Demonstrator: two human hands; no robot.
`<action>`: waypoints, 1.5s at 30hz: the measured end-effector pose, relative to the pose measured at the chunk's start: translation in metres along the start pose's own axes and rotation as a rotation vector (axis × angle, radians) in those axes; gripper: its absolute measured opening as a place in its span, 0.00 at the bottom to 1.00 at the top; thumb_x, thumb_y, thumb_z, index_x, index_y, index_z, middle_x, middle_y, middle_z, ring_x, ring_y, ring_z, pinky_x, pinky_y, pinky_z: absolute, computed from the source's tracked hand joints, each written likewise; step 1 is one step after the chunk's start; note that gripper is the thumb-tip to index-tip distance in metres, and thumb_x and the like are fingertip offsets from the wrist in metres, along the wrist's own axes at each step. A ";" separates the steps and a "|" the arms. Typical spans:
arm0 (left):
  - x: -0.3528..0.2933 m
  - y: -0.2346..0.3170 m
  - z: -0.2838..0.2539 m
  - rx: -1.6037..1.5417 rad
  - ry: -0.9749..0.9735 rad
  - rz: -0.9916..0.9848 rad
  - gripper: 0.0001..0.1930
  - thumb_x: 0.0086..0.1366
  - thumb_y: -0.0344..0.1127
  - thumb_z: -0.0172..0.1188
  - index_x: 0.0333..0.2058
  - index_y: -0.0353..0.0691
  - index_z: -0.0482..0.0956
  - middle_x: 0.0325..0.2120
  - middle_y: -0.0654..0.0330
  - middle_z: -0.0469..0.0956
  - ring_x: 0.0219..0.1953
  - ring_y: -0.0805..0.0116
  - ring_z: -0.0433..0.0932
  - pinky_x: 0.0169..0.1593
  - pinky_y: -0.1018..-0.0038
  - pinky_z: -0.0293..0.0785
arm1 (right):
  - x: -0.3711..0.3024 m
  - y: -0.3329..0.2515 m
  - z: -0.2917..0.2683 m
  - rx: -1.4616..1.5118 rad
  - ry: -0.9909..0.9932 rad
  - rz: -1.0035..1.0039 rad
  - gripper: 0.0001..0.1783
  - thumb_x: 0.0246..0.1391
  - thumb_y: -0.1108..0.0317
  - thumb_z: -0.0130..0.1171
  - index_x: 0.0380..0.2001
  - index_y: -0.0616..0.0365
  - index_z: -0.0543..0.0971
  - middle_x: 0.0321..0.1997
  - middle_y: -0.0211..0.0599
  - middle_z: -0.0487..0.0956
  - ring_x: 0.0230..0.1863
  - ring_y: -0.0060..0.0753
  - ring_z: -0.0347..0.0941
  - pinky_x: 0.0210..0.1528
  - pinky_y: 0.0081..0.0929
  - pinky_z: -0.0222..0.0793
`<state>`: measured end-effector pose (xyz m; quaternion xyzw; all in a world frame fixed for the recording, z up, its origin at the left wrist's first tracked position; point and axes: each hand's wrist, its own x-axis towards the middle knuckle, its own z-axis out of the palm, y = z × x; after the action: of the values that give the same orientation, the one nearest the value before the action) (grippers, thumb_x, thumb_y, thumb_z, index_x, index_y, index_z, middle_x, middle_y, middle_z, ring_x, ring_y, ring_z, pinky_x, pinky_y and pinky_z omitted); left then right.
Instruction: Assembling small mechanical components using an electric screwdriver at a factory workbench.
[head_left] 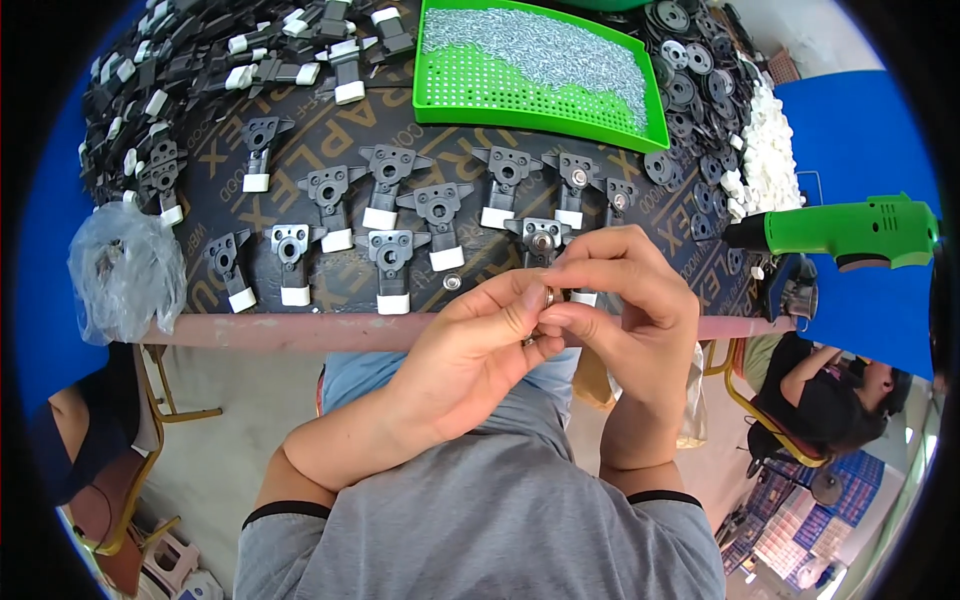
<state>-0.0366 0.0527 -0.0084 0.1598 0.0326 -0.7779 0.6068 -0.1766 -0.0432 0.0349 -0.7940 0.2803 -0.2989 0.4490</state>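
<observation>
Both hands meet just above the table's front edge. A small round metal part, which looks like a bearing, [548, 296] is pinched between the fingertips of my left hand [478, 345] and my right hand [640, 305]. Another bit of metal shows by the curled lower fingers of my left hand, too small to name. Beyond my hands lie several black plastic brackets [390, 258] with white ends, laid out in loose rows. One bracket [541, 240] sits right behind my fingers with a metal bearing in its hole. A loose bearing [452, 282] rests on the table left of my hands.
A green perforated tray [540, 128] of small screws stands at the back. More brackets [270, 70] are heaped back left, near a clear plastic bag [128, 275]. Black wheels [682, 90], white pieces [768, 150] and a green power screwdriver [850, 232] are right. People sit at both sides.
</observation>
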 end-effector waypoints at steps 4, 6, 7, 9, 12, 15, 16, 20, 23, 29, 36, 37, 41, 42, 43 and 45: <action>-0.009 0.009 0.001 0.067 -0.025 0.092 0.13 0.73 0.37 0.52 0.49 0.36 0.75 0.42 0.61 0.78 0.47 0.72 0.76 0.57 0.70 0.70 | 0.003 -0.007 0.010 -0.134 0.062 -0.114 0.15 0.36 0.75 0.72 0.34 0.62 0.85 0.36 0.38 0.82 0.41 0.34 0.76 0.46 0.29 0.68; -0.014 0.015 0.005 0.152 -0.007 0.133 0.13 0.72 0.34 0.53 0.49 0.33 0.75 0.43 0.56 0.80 0.48 0.70 0.78 0.56 0.69 0.72 | 0.003 -0.008 0.012 -0.137 0.066 -0.129 0.15 0.36 0.75 0.72 0.33 0.62 0.85 0.36 0.38 0.82 0.41 0.34 0.76 0.45 0.29 0.68; -0.016 0.016 0.004 0.150 -0.007 0.135 0.13 0.72 0.34 0.53 0.49 0.33 0.75 0.43 0.56 0.80 0.48 0.70 0.78 0.56 0.69 0.72 | 0.003 -0.009 0.014 -0.138 0.074 -0.143 0.15 0.36 0.76 0.72 0.33 0.62 0.85 0.36 0.38 0.82 0.40 0.34 0.76 0.45 0.29 0.68; -0.018 0.017 0.003 0.211 -0.020 0.144 0.13 0.71 0.32 0.55 0.49 0.31 0.75 0.43 0.54 0.80 0.47 0.68 0.80 0.55 0.70 0.74 | 0.004 -0.013 0.014 -0.163 0.062 -0.167 0.15 0.36 0.77 0.72 0.34 0.60 0.85 0.36 0.36 0.82 0.39 0.34 0.76 0.43 0.29 0.69; -0.018 0.020 0.002 0.192 -0.068 0.141 0.12 0.70 0.31 0.56 0.48 0.31 0.76 0.42 0.53 0.81 0.47 0.67 0.80 0.54 0.71 0.75 | 0.003 -0.015 0.017 -0.203 0.052 -0.204 0.15 0.36 0.76 0.72 0.34 0.60 0.85 0.36 0.36 0.82 0.39 0.34 0.76 0.42 0.29 0.69; -0.019 0.020 -0.004 0.251 -0.074 0.129 0.12 0.71 0.32 0.53 0.50 0.35 0.77 0.45 0.59 0.79 0.49 0.70 0.78 0.56 0.68 0.74 | 0.003 -0.012 0.018 -0.208 0.053 -0.239 0.15 0.37 0.75 0.72 0.34 0.61 0.85 0.36 0.38 0.82 0.39 0.35 0.77 0.42 0.29 0.69; -0.019 0.019 -0.006 0.254 -0.078 0.128 0.12 0.71 0.32 0.53 0.50 0.35 0.77 0.45 0.59 0.79 0.49 0.70 0.78 0.56 0.68 0.74 | 0.004 -0.011 0.018 -0.194 0.049 -0.261 0.15 0.37 0.75 0.72 0.34 0.62 0.85 0.36 0.38 0.82 0.38 0.35 0.77 0.42 0.28 0.70; -0.019 0.014 -0.017 0.157 -0.027 0.119 0.12 0.70 0.33 0.55 0.49 0.35 0.77 0.43 0.57 0.80 0.46 0.70 0.79 0.54 0.70 0.75 | 0.012 -0.005 0.016 -0.049 -0.001 -0.228 0.15 0.38 0.77 0.71 0.34 0.62 0.85 0.37 0.40 0.83 0.39 0.35 0.79 0.42 0.28 0.71; -0.018 0.016 -0.017 0.100 0.014 0.134 0.12 0.70 0.33 0.57 0.48 0.34 0.78 0.42 0.56 0.81 0.43 0.70 0.80 0.53 0.71 0.76 | 0.019 -0.004 0.017 -0.013 -0.062 -0.147 0.16 0.36 0.80 0.71 0.34 0.63 0.85 0.38 0.40 0.83 0.40 0.35 0.79 0.43 0.28 0.73; -0.019 0.020 -0.020 0.270 0.076 0.251 0.12 0.69 0.33 0.59 0.48 0.33 0.79 0.41 0.56 0.82 0.42 0.70 0.81 0.49 0.73 0.78 | 0.023 -0.009 0.024 -0.168 -0.070 -0.218 0.15 0.37 0.80 0.70 0.34 0.60 0.85 0.38 0.38 0.83 0.39 0.36 0.80 0.42 0.29 0.73; -0.021 0.027 -0.019 0.370 0.073 0.253 0.13 0.68 0.32 0.59 0.47 0.32 0.79 0.40 0.56 0.82 0.41 0.70 0.81 0.49 0.74 0.78 | 0.024 -0.011 0.024 -0.199 -0.087 -0.264 0.15 0.38 0.79 0.69 0.34 0.60 0.84 0.37 0.38 0.83 0.39 0.37 0.80 0.42 0.29 0.74; -0.021 0.028 -0.019 0.371 0.074 0.252 0.13 0.68 0.32 0.59 0.47 0.32 0.79 0.40 0.56 0.82 0.41 0.70 0.81 0.49 0.74 0.78 | 0.024 -0.010 0.024 -0.201 -0.087 -0.267 0.14 0.38 0.79 0.69 0.34 0.60 0.84 0.37 0.38 0.83 0.39 0.37 0.80 0.42 0.29 0.73; -0.020 0.027 -0.020 0.384 0.072 0.243 0.13 0.68 0.32 0.59 0.48 0.31 0.79 0.40 0.56 0.82 0.41 0.71 0.81 0.49 0.74 0.78 | 0.023 -0.008 0.023 -0.214 -0.092 -0.276 0.14 0.39 0.79 0.69 0.34 0.60 0.84 0.38 0.38 0.83 0.39 0.37 0.80 0.41 0.29 0.73; -0.019 0.027 -0.021 0.390 0.059 0.243 0.13 0.68 0.32 0.59 0.48 0.31 0.79 0.40 0.56 0.82 0.41 0.71 0.81 0.49 0.74 0.78 | 0.023 -0.008 0.022 -0.215 -0.092 -0.275 0.14 0.39 0.79 0.69 0.34 0.60 0.84 0.38 0.38 0.83 0.39 0.37 0.80 0.41 0.29 0.73; -0.019 0.027 -0.021 0.389 0.059 0.243 0.13 0.68 0.32 0.59 0.48 0.31 0.79 0.40 0.56 0.82 0.41 0.71 0.81 0.49 0.74 0.78 | 0.023 -0.009 0.021 -0.193 -0.098 -0.261 0.13 0.40 0.79 0.69 0.34 0.61 0.84 0.38 0.38 0.83 0.39 0.37 0.80 0.41 0.29 0.73; -0.020 0.026 -0.022 0.358 0.062 0.227 0.14 0.68 0.32 0.59 0.49 0.31 0.79 0.41 0.56 0.82 0.41 0.71 0.81 0.49 0.74 0.78 | 0.023 -0.008 0.019 -0.174 -0.104 -0.248 0.13 0.40 0.79 0.69 0.34 0.61 0.84 0.38 0.39 0.83 0.39 0.37 0.80 0.41 0.29 0.73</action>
<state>-0.0031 0.0704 -0.0192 0.2917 -0.1059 -0.6926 0.6511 -0.1458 -0.0458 0.0397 -0.8728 0.1812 -0.2852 0.3522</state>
